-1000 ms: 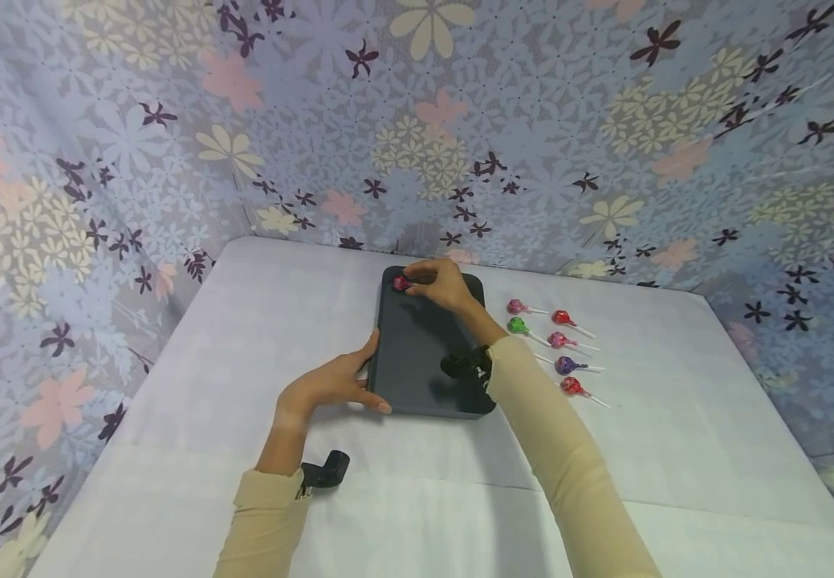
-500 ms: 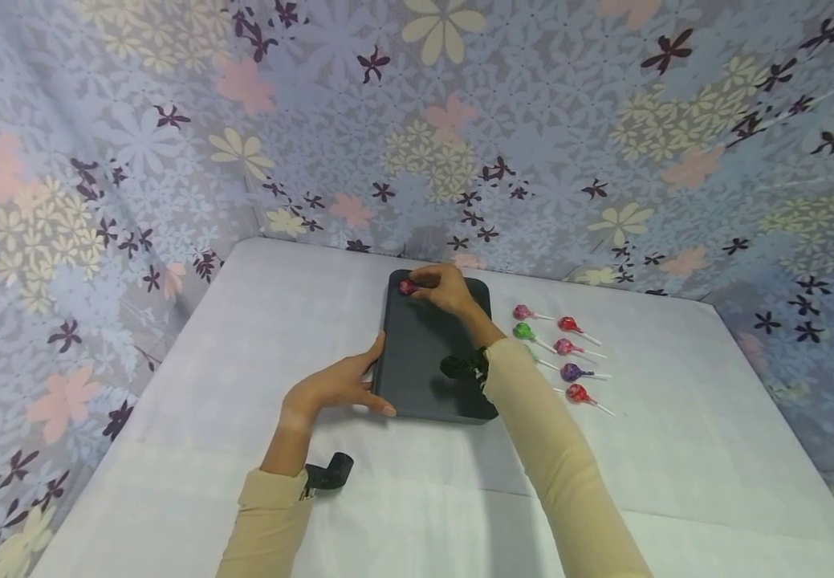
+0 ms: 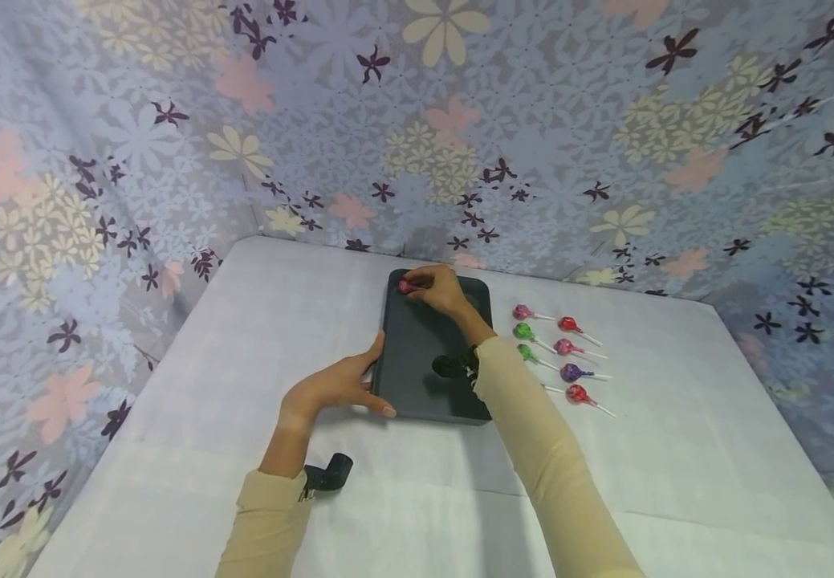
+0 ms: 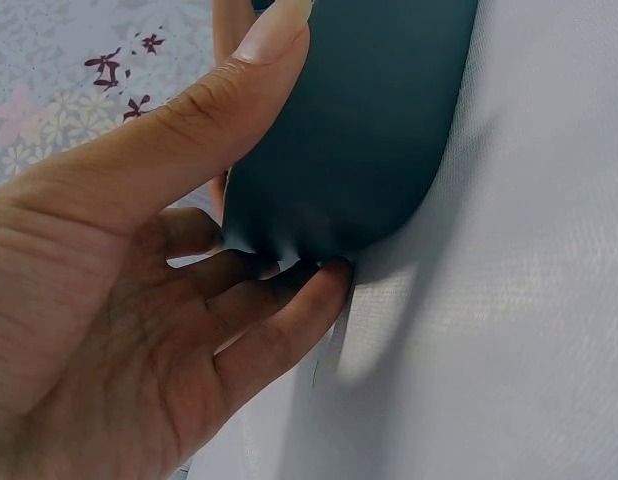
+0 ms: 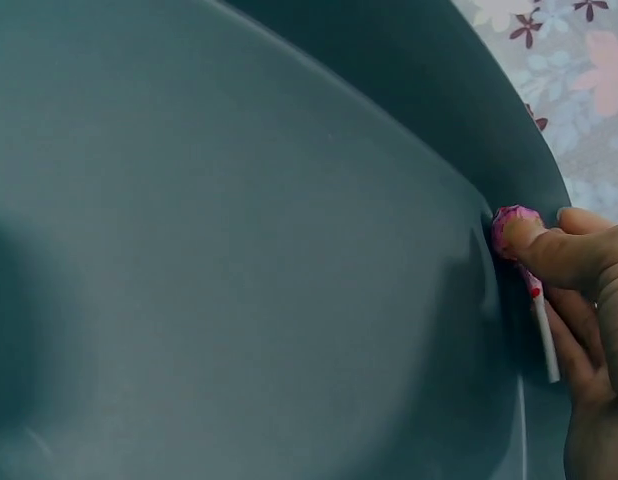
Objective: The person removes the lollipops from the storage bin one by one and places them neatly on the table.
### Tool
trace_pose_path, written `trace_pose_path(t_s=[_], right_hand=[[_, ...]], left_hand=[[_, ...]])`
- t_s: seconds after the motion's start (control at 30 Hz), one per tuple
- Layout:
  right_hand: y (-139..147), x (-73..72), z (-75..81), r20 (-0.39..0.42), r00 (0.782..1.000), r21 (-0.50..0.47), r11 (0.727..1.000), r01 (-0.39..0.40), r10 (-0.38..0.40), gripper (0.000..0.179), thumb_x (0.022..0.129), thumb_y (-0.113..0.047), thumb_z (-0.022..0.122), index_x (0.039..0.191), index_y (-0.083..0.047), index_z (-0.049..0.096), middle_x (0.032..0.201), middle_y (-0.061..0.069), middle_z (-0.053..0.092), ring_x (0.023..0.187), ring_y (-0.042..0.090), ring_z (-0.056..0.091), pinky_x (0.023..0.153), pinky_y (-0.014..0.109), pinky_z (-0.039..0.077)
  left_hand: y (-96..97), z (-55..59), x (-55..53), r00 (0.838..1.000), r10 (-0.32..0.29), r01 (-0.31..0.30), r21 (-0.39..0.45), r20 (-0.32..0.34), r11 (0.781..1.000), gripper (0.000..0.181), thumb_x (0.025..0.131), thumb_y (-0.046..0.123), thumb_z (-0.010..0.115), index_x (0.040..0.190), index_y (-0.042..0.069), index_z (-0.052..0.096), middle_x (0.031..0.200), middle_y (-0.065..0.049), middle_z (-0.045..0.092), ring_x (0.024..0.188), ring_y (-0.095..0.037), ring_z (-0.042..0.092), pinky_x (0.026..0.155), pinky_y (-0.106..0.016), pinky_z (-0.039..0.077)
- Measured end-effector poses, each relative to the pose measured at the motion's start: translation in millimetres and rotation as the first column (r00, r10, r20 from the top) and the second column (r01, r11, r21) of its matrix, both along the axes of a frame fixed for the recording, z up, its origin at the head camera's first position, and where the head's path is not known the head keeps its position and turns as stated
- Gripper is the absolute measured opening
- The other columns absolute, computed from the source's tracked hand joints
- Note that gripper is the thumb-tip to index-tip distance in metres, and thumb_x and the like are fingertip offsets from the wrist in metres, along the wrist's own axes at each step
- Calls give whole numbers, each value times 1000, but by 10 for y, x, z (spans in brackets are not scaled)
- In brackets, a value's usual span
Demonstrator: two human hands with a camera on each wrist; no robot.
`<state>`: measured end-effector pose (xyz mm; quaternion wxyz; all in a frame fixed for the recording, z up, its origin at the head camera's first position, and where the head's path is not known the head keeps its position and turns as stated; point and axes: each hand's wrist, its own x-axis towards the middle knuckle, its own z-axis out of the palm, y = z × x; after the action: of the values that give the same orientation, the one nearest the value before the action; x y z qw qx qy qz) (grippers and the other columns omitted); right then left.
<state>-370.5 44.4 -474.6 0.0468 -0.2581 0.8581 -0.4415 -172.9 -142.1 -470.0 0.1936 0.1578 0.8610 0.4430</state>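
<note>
A dark grey rectangular tray (image 3: 411,357) lies on the white-covered table. My right hand (image 3: 440,289) reaches over it and pinches a pink-wrapped lollipop (image 5: 515,228) at the tray's far left corner. In the right wrist view the thumb presses the candy head beside the tray wall, and the white stick slants down past the fingers. My left hand (image 3: 333,384) holds the near left corner of the tray, thumb along the near side and fingers at the left side. Its curled fingertips (image 4: 334,275) touch the outer wall in the left wrist view.
Right of the tray lie several lollipops in two rough columns, among them a green one (image 3: 523,331), a purple one (image 3: 571,372) and a red one (image 3: 579,393). My right sleeve partly hides the nearer ones. A floral cloth (image 3: 359,120) hangs behind the table.
The head view has shifted slightly. My right hand stays at the tray's far left corner with the lollipop; its forearm has swung a little left, uncovering more of a green lollipop. The left hand keeps its place.
</note>
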Motion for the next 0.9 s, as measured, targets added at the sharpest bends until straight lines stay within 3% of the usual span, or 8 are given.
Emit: trace_pose_path(t_s=[0.53,0.9], right_hand=[[-30,23,17,60,998,62,998,9,-13,37,79,1,77,116,-1,71,113,19,70,104,30,68,79,33,56],[-120,69,6,59,998,68,998,-8,4,39,80,0,78,118,1,69,119,19,68,112,30,65,92,40,53]], left_hand=[[5,28,-15,1000,-5,5,-20,2,1000,127,73,32,86,156,10,-8,162,-17,11,146,-31,27,117,-46,28],[-18,50,10,1000,9,-9,-38,5,999,128,72,34,87,157,12,-6,161,-18,15,146,-30,26,117,-46,28]])
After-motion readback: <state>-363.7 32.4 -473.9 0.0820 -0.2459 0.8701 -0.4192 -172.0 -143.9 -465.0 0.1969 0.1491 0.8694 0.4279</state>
